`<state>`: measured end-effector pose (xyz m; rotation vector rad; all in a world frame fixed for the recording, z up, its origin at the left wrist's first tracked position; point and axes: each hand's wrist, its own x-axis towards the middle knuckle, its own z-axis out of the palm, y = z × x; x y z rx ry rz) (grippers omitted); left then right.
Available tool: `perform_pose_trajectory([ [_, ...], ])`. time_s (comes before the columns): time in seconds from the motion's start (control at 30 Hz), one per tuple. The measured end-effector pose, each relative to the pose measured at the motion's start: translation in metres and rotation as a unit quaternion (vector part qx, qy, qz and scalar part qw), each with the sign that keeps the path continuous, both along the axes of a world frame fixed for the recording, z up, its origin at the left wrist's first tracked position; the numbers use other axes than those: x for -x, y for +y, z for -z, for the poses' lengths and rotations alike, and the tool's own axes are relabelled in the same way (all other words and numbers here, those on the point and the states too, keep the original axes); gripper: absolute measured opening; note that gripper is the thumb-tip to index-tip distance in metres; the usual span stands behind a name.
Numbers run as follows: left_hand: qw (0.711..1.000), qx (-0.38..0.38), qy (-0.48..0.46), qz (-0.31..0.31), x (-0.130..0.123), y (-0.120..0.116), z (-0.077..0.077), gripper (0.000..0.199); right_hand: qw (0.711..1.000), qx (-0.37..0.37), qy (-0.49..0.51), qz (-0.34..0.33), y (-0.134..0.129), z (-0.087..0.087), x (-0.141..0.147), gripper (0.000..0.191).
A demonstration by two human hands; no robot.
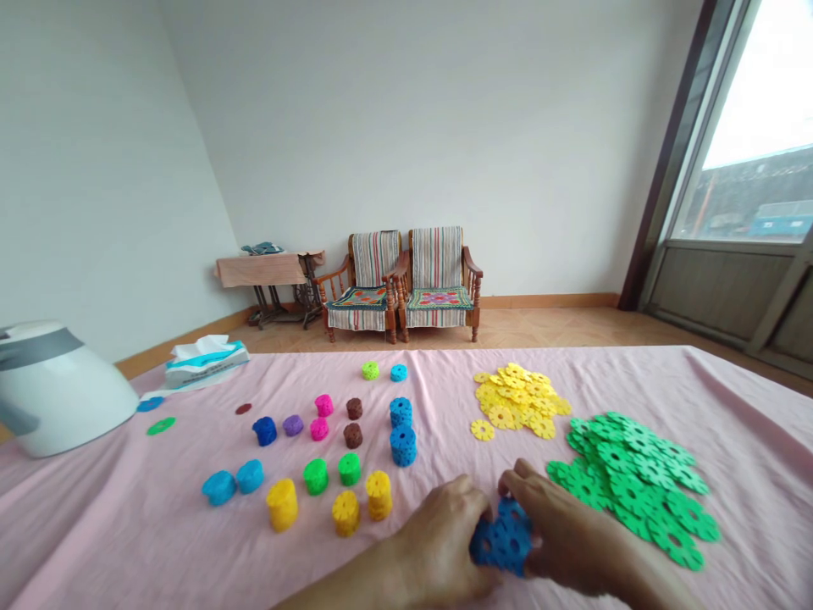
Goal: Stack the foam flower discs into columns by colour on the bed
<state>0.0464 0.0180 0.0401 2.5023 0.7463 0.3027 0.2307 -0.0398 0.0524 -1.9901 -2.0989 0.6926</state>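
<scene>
Round, notched blue plastic discs are sitting between the left hand and right hand, both curling part-closed and gripping them from opposite sides, neither being nearer, over the pink cloth-covered desk.

On the table, the kettle stands far left, the tissue box behind it to the right. Loose discs lie right of the kettle; stacks range toward the middle. Right of the stacks is one heap; the other heap lies nearer and farther right. In front, between the left hand and right hand, is a bundle. Behind the table, two chairs stand side by side, right of a stand bearing an iron.
</scene>
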Motion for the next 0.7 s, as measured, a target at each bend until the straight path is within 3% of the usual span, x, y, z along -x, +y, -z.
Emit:
perform_pose_trajectory([
  [0.13,0.999,-0.029,0.004,-0.015,0.005,-0.006,-0.006,0.022,0.998,-0.026,0.045,-0.017,0.004,-0.004,0.018,0.046],
  [0.23,0.997,-0.060,0.005,-0.039,0.013,-0.005,-0.025,0.019,0.992,-0.073,0.101,-0.021,0.010,-0.001,0.031,0.029],
  [0.33,0.993,-0.087,-0.018,-0.073,0.026,0.008,-0.053,0.021,0.982,-0.117,0.144,-0.031,0.016,0.010,0.035,0.036],
  [0.4,0.989,-0.110,-0.035,-0.092,0.038,0.025,-0.070,0.024,0.974,-0.153,0.167,-0.026,0.020,0.020,0.033,0.043],
  [0.47,0.985,-0.129,-0.040,-0.103,0.049,0.046,-0.079,0.027,0.964,-0.192,0.183,0.000,0.024,0.028,0.028,0.038],
  [0.57,0.984,-0.149,-0.010,-0.098,0.063,0.078,-0.078,0.030,0.955,-0.231,0.179,0.046,0.031,0.034,0.023,0.027],
  [0.7,0.981,-0.166,0.040,-0.089,0.069,0.100,-0.064,0.032,0.960,-0.215,0.160,0.076,0.036,0.035,0.022,0.019],
])
